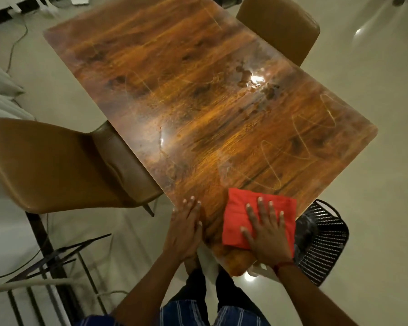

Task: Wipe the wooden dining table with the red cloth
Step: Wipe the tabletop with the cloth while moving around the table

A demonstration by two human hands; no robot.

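Both hands flat at the near corner of the table (198,102).

Our left hand (186,228) rests open-palmed on bare wood, gripping nothing. Just beside it, our right hand (267,234) presses the folded red cloth (236,215) flat, fingers spread, grip unclosed.

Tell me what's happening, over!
Right hand flat on red cloth, near table corner. Left hand flat on bare wood. Nothing blocking.

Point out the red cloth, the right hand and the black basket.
Red cloth (236,217): head view, bare left half.
Right hand (267,234): head view, back of hand.
Black basket (325,241): head view, slatted wall.
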